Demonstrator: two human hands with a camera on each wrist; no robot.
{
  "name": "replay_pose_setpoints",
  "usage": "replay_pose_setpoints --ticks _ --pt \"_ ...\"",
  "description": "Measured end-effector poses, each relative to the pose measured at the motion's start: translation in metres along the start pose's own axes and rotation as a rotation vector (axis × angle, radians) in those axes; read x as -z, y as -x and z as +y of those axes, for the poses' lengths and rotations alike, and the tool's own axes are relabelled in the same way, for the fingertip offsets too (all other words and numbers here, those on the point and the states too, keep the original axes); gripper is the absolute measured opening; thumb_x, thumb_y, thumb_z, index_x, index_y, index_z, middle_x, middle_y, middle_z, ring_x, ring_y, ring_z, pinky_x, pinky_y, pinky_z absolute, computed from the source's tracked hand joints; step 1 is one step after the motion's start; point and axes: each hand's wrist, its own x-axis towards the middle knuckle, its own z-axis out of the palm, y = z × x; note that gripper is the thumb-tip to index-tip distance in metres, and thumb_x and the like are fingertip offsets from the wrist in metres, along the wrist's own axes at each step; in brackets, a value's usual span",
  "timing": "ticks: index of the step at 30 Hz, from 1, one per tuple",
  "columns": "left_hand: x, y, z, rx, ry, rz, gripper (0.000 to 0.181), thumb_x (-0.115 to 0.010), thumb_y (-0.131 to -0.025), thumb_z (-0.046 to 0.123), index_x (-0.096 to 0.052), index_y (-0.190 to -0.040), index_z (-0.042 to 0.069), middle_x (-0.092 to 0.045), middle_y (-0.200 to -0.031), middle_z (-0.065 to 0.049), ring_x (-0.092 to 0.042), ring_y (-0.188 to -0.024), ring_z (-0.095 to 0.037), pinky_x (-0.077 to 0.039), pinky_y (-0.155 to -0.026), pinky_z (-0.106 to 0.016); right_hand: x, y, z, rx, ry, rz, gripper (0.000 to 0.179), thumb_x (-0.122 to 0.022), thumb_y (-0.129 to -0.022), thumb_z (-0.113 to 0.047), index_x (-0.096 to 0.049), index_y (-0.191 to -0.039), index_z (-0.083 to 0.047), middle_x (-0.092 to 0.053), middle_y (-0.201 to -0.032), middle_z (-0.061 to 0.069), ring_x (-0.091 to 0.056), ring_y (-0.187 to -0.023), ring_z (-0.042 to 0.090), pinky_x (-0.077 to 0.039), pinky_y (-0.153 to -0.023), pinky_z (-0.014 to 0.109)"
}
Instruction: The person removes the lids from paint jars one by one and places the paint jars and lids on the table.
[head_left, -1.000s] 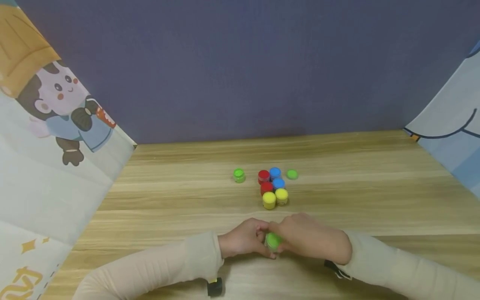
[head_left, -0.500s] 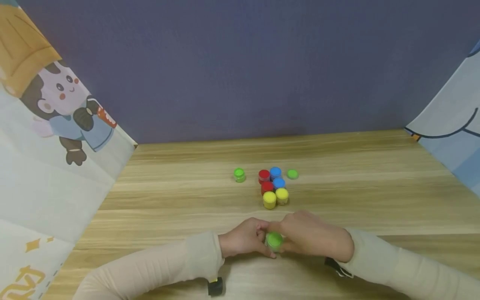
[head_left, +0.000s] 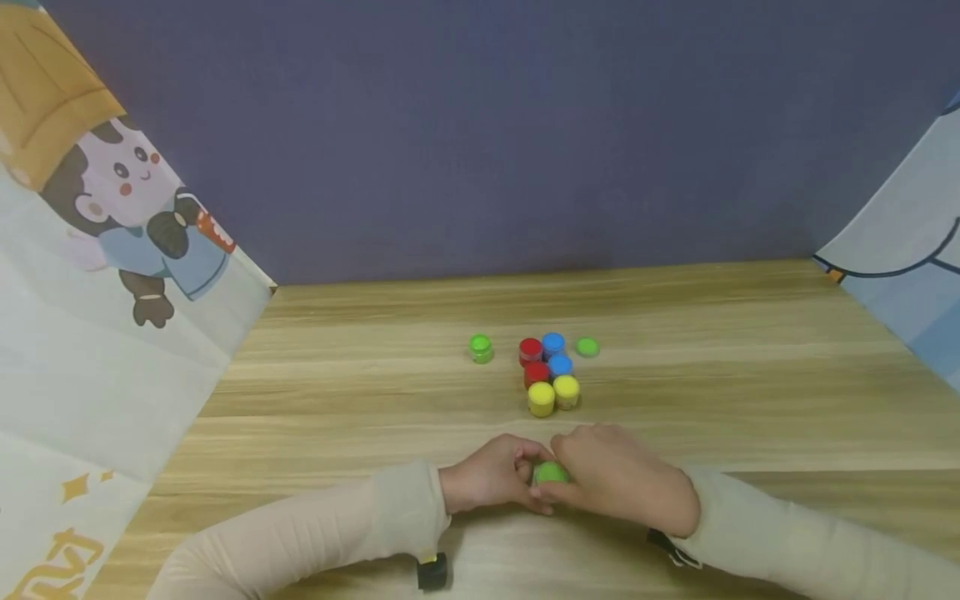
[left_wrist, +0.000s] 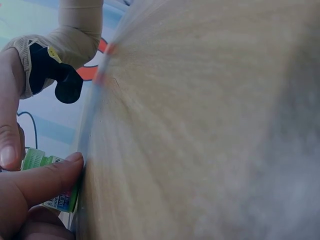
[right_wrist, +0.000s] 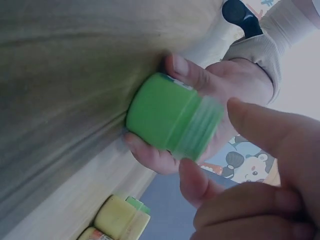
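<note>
A small green jar (right_wrist: 159, 111) stands on the table near the front. My left hand (head_left: 495, 473) grips its body, with the thumb on the label side in the left wrist view. The jar's ribbed green lid (right_wrist: 197, 131) is on top and looks blurred in the right wrist view. My right hand (head_left: 618, 471) pinches this lid between thumb and forefinger; its other fingers are curled in. In the left wrist view, a right fingertip (left_wrist: 8, 156) is beside the lid (left_wrist: 34, 159). The fingers partly hide the jar in the head view.
Behind the hands stand yellow jars (head_left: 541, 399), red jars (head_left: 530, 352) and blue jars (head_left: 560, 366), grouped closely. Left of them is another green jar (head_left: 481, 349); a loose green lid (head_left: 587, 347) lies to their right. A dark partition (head_left: 480, 150) bounds the wooden table (head_left: 337, 375).
My right hand has turned about the lid, its thumb swinging to the near side. My left hand stays on the jar. The head view has shifted slightly.
</note>
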Motion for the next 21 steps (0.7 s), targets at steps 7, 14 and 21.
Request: replay_pose_setpoints --ticks 7,14,21 --pt "-0.0005 -0.0001 0.0003 0.002 -0.017 0.02 0.034 -0.078 -0.068 -0.008 -0.07 -0.096 0.011 -0.042 -0.049 0.002 -0.031 -0.043 -0.006 -0.031 -0.045 -0.016 -0.005 -0.0008 -0.0023 -0.021 0.013 0.017 0.044 -0.065 -0.082 -0.051 -0.046 -0.058 -0.019 -0.033 -0.049 -0.01 -0.032 -0.044 0.003 -0.029 -0.043 0.021" --pt "-0.0001 0.0008 0.0008 -0.008 -0.03 0.016 0.033 -0.078 -0.068 -0.007 -0.07 -0.096 0.011 -0.043 -0.05 0.002 -0.032 -0.043 -0.006 -0.028 -0.044 -0.016 -0.0073 -0.0017 -0.0018 -0.036 0.025 0.004 0.041 -0.068 -0.081 -0.047 -0.046 -0.06 -0.019 -0.034 -0.051 -0.009 -0.031 -0.046 0.004 -0.025 -0.042 0.021" --pt "0.0001 0.0012 0.0012 -0.005 -0.012 0.009 0.036 -0.077 -0.069 -0.007 -0.07 -0.1 0.01 -0.042 -0.05 0.002 -0.032 -0.044 -0.006 -0.028 -0.044 -0.016 -0.0054 -0.0023 -0.0009 -0.005 0.003 -0.02 0.035 -0.069 -0.08 -0.046 -0.053 -0.07 -0.016 -0.04 -0.054 -0.009 -0.035 -0.047 0.003 -0.029 -0.042 0.02"
